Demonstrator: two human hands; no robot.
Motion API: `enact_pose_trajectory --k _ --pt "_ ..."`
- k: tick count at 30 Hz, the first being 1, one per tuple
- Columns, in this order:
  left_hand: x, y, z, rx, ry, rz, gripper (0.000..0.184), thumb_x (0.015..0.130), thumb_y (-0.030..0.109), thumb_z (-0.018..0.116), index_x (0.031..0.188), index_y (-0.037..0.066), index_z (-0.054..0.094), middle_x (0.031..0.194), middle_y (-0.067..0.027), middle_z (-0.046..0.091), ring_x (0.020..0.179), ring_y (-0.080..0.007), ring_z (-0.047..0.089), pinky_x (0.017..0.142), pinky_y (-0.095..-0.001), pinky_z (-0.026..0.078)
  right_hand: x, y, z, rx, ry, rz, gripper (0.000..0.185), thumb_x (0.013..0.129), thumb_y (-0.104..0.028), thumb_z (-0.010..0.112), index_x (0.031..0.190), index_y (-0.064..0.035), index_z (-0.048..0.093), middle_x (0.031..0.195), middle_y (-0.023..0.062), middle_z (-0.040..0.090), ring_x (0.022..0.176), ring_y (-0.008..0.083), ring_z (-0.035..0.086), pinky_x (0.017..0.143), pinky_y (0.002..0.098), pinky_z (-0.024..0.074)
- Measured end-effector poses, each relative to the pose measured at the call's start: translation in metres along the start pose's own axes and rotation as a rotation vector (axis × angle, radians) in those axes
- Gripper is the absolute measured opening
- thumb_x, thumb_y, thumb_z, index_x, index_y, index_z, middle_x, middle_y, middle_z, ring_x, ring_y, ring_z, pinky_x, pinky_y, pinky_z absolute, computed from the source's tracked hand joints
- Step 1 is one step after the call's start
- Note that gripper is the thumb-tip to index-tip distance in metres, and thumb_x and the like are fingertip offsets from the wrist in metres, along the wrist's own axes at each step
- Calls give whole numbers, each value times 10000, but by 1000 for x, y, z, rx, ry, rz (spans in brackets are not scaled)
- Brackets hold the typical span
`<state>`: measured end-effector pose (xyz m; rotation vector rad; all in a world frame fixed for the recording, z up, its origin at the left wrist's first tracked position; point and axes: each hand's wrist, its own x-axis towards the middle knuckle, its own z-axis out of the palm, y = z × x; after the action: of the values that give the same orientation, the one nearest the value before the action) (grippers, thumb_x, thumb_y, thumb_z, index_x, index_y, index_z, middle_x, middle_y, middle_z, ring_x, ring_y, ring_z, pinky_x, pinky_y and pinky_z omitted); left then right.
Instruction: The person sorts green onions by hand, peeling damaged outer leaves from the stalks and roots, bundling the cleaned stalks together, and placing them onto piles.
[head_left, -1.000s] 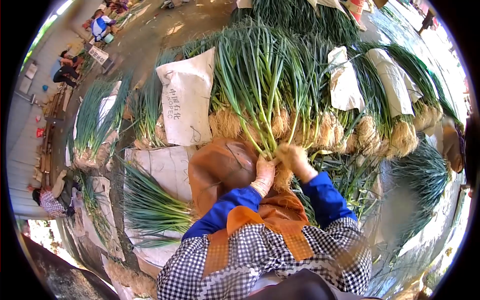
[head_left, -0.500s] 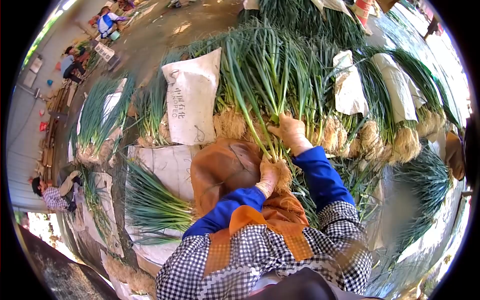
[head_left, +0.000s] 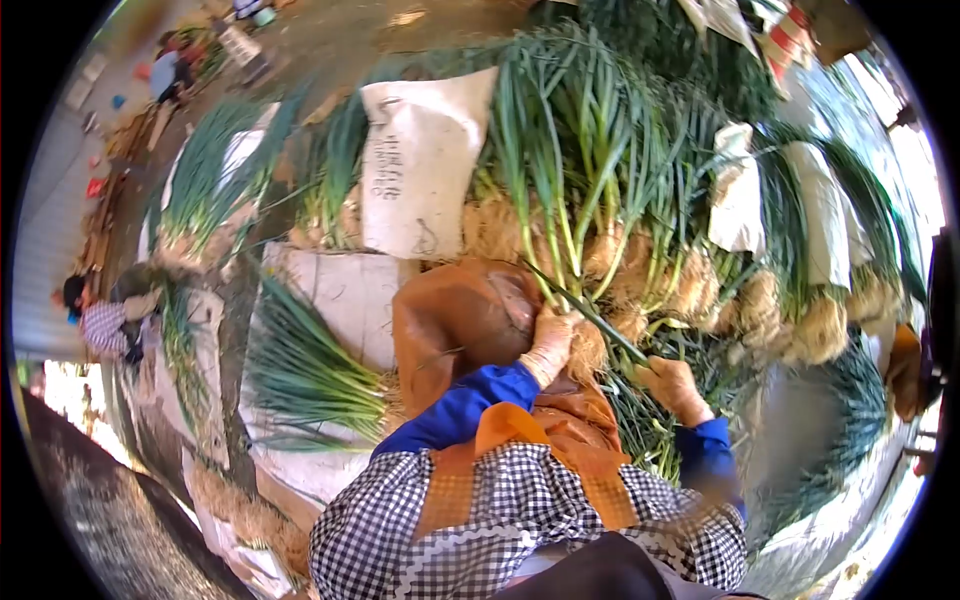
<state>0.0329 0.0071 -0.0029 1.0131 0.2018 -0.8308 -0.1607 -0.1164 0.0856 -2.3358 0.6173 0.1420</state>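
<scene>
My left hand (head_left: 553, 338) is closed round the white stems of a few green onions (head_left: 568, 235), just above their pale roots (head_left: 587, 353). The long leaves fan upward over the row of bundles behind. Lower and to the right, my right hand (head_left: 672, 385) pinches one dark green leaf (head_left: 612, 333), which stretches up and left towards the stems in my left hand. An orange-brown apron (head_left: 465, 315) covers my knee beside the left hand. Loose leaves (head_left: 645, 430) lie below and around the right hand.
A white printed sack (head_left: 425, 165) rests among the bundles. More green onions (head_left: 310, 370) lie on a flat sack (head_left: 345, 300) at left. Root-ended bundles (head_left: 822, 330) stretch rightward. At the left edge a person (head_left: 105, 325) crouches; another person (head_left: 170, 75) is farther back.
My right hand has moved from the upright stems down and right, now with a leaf in its fingers. My left hand still holds the stems. The whole view has turned and shifted slightly.
</scene>
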Motion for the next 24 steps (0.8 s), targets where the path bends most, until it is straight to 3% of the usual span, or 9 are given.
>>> enact_pose_trajectory --k 2,5,7,8,10,13,16,19,24 --pt "-3 4 8 40 -23 36 204 741 -58 609 909 48 563 778 -22 583 664 -148 571 595 -244 485 -32 88 -10 -679 -290 -210 294 857 -331 531 728 -78 607 788 101 626 721 194 618 581 315 478" --pt "-6 5 11 69 -86 -24 257 740 -73 608 974 23 567 845 -60 606 749 -172 600 686 -279 502 -36 89 -23 -880 -595 472 377 839 -404 512 1035 -106 632 1024 99 636 921 244 626 731 310 509" --pt "-7 0 9 34 -116 7 264 743 -71 606 989 16 564 853 -67 607 758 -176 603 696 -281 507 12 87 -6 -590 -180 289 331 881 -339 497 984 -51 625 983 116 642 865 258 635 732 360 511" --pt "-4 -2 7 49 -115 9 268 748 -72 601 999 12 559 858 -73 606 762 -182 607 710 -285 512 30 37 -10 -231 270 95 254 871 -307 500 845 -78 607 727 147 606 689 313 609 639 414 483" --pt "-2 4 7 66 -116 24 272 752 -72 595 1009 8 554 863 -79 605 765 -188 610 724 -288 517 87 20 11 81 437 -90 288 903 -310 485 942 -58 619 784 96 648 646 243 609 631 357 481" --pt "-17 19 12 -71 -190 -101 353 765 -74 581 1095 27 508 915 -82 591 822 -201 605 758 -299 519 158 -27 4 688 138 220 325 895 -331 522 1030 -54 626 799 75 652 688 127 593 633 267 465" --pt "-14 4 12 37 -138 33 377 767 -88 580 1108 44 488 967 -62 579 863 -177 581 758 -291 513 241 -12 57 570 437 -102 385 848 -431 563 886 -57 646 683 136 615 622 247 594 602 365 466" --pt "-8 1 4 135 -152 113 357 760 -92 586 1080 42 505 917 -49 587 812 -154 571 727 -274 502 236 -33 50 -48 645 10 438 848 -477 511 682 -74 554 631 165 591 627 374 587 569 452 464" --pt "1 4 2 30 -53 11 317 786 -61 560 1086 32 521 899 -70 594 780 -173 590 691 -293 514 190 -18 83 68 606 -23 262 866 -307 496 815 -70 596 666 174 599 627 333 597 585 425 471"
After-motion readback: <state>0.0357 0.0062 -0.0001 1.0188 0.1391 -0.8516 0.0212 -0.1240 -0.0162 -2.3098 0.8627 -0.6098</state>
